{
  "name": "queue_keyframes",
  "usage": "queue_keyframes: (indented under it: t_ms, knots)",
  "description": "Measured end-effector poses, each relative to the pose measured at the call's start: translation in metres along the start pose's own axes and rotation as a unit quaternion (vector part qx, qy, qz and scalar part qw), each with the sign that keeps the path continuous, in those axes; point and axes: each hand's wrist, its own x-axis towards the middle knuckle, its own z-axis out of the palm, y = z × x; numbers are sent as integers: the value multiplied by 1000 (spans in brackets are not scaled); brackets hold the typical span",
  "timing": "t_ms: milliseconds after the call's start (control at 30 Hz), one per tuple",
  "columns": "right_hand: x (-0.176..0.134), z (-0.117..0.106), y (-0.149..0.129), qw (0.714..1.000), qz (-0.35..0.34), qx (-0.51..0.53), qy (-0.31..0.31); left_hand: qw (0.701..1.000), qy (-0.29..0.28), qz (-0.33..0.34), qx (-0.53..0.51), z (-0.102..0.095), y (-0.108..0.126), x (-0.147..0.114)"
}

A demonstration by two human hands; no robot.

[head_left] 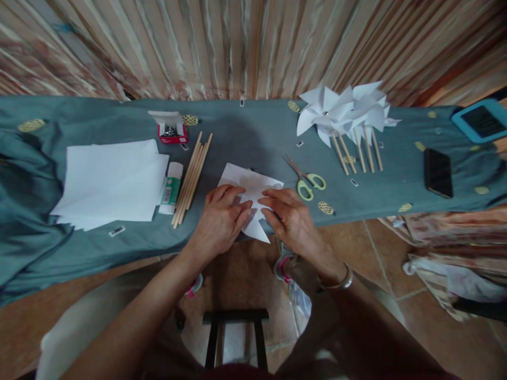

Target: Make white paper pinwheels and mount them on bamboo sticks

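Note:
A white cut paper sheet (253, 179) lies near the front edge of the cloth-covered table, with a crease near its far left corner and a pointed flap towards me. My left hand (222, 217) rests at its left side, fingers bent and gripping the paper. On the right side, my right hand (291, 215) has its fingertips on the same sheet, thumb and fingers curled about its edge. Scissors with light green handles (306, 178) lie just right of the sheet. The parts of the paper under my fingers are hidden.
Left of my hands lie several wooden sticks (193, 179), a glue stick (171, 188), a paper stack (111, 182) and an open red box (172, 133) of small metal pieces. Finished paper pinwheels (343, 113), a black phone (438, 173) and a blue-framed device (481, 121) are right.

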Motion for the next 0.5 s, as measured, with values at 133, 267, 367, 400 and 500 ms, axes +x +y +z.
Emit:
queue_keyframes:
  t_ms: [133,267,367,400,500]
  knots:
    - [-2,-3,-3,1000,12,9,24,1000,11,4,5,1,0,0]
    - [-2,-9,-4,999,46,12,25,1000,20,14,11,4,-1,-1]
    - [-2,-10,-3,998,63,12,25,1000,19,13,11,6,0,-1]
    - [-2,-9,-2,997,68,11,28,1000,20,12,10,6,0,-1]
    - [0,-6,3,996,82,5,43,1000,21,14,13,6,2,-1]
